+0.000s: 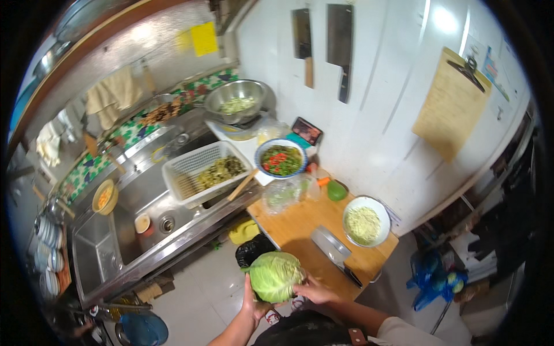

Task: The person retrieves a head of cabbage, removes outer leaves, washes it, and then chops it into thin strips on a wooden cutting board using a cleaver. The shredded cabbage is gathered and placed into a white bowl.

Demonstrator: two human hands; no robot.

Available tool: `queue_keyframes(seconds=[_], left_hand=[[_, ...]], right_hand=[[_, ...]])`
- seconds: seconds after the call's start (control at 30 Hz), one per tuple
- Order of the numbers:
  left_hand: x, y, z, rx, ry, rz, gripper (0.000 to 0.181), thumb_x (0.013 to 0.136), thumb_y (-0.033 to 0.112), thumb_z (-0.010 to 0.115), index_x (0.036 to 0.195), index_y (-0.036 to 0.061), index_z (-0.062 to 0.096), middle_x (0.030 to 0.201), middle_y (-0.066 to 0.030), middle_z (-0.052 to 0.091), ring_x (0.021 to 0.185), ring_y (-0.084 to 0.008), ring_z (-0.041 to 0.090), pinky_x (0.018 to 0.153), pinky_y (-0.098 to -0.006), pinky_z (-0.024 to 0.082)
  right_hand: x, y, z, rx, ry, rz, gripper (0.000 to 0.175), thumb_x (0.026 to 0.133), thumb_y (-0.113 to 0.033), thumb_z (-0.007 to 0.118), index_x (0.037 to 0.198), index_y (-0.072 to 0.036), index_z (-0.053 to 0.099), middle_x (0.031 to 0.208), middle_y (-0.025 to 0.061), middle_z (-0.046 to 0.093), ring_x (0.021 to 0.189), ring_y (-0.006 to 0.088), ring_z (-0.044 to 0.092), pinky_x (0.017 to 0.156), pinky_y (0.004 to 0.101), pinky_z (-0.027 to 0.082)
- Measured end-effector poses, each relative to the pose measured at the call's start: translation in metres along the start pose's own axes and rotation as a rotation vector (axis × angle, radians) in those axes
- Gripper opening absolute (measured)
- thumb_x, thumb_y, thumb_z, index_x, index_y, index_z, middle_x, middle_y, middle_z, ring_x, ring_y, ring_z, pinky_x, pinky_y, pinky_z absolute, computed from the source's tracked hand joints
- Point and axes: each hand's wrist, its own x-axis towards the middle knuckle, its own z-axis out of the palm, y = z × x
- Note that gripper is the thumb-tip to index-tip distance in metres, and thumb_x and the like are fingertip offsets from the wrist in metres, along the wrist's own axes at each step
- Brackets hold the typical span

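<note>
A green cabbage [277, 277] is held between both my hands, beside the near left edge of the wooden board [298, 242]. My left hand [252, 302] supports its left and lower side. My right hand [315, 289] grips its right side with the fingertips on the leaves. On the board lie a broad-bladed kitchen knife [352, 277] with a dark handle and a rectangular metal-edged object [331, 244]. A white bowl of shredded pale green vegetable [367, 220] stands at the board's right, and a green peeled-looking vegetable or tool [336, 190] lies near the wall.
A steel sink [143, 194] at left holds a white plastic basket of chopped greens [207, 173] and a small yellow bowl [105, 197]. Behind the board are a blue-rimmed bowl [281, 158], plastic bags [283, 197], a phone [307, 130] and a steel bowl [236, 101].
</note>
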Motion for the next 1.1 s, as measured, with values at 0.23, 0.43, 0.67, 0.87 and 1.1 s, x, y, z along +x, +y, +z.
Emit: queue_keyframes(seconds=[0.23, 0.43, 0.67, 0.87, 1.1], left_hand=[[0.094, 0.026, 0.027, 0.257, 0.124, -0.262, 0.094, 0.081, 0.082, 0.028, 0.150, 0.0179, 0.026, 0.155, -0.0158, 0.022, 0.141, -0.0444, 0.018, 0.103, -0.0727, -0.002], [0.127, 0.026, 0.041, 0.650, 0.280, 0.322, 0.075, 0.087, 0.060, 0.051, 0.144, 0.0148, 0.036, 0.150, -0.0160, 0.030, 0.137, -0.0432, 0.024, 0.108, -0.0649, 0.013], [0.111, 0.050, 0.063, 2.220, -0.220, 1.016, 0.099, 0.062, 0.045, 0.084, 0.141, 0.0074, 0.037, 0.142, -0.0253, 0.030, 0.134, -0.0442, 0.027, 0.109, -0.0491, 0.029], [0.151, 0.071, 0.072, 1.859, -0.189, 0.857, 0.098, 0.064, 0.042, 0.084, 0.143, 0.0131, 0.035, 0.143, -0.0233, 0.027, 0.130, -0.0433, 0.032, 0.108, -0.0501, 0.032], [0.156, 0.078, 0.063, 1.868, -0.317, 0.908, 0.096, 0.061, 0.043, 0.085, 0.140, 0.0126, 0.039, 0.146, -0.0230, 0.024, 0.133, -0.0436, 0.030, 0.108, -0.0522, 0.030]], right_hand=[[0.043, -0.007, -0.059, 0.224, 0.180, 0.166, 0.071, 0.089, -0.037, 0.065, 0.144, -0.016, 0.026, 0.142, 0.0066, 0.038, 0.129, 0.0280, 0.041, 0.098, 0.0514, 0.043], [0.062, -0.027, -0.070, 0.178, 0.296, 0.239, 0.068, 0.090, -0.054, 0.056, 0.143, -0.020, 0.032, 0.135, 0.0071, 0.046, 0.114, 0.0253, 0.053, 0.090, 0.0425, 0.047], [-0.012, -0.013, -0.092, -1.285, 0.583, -0.307, 0.056, 0.085, -0.023, 0.062, 0.136, -0.015, 0.042, 0.119, 0.0126, 0.054, 0.102, 0.0307, 0.057, 0.083, 0.0405, 0.048], [-0.027, -0.017, -0.104, -1.542, 0.794, -0.076, 0.051, 0.079, -0.008, 0.056, 0.129, -0.012, 0.046, 0.104, 0.0194, 0.058, 0.095, 0.0392, 0.057, 0.079, 0.0468, 0.047], [-0.056, -0.044, -0.034, -1.019, 0.965, 0.012, 0.028, 0.088, -0.013, 0.048, 0.116, -0.009, 0.047, 0.096, 0.0214, 0.063, 0.091, 0.0406, 0.061, 0.077, 0.0520, 0.046]])
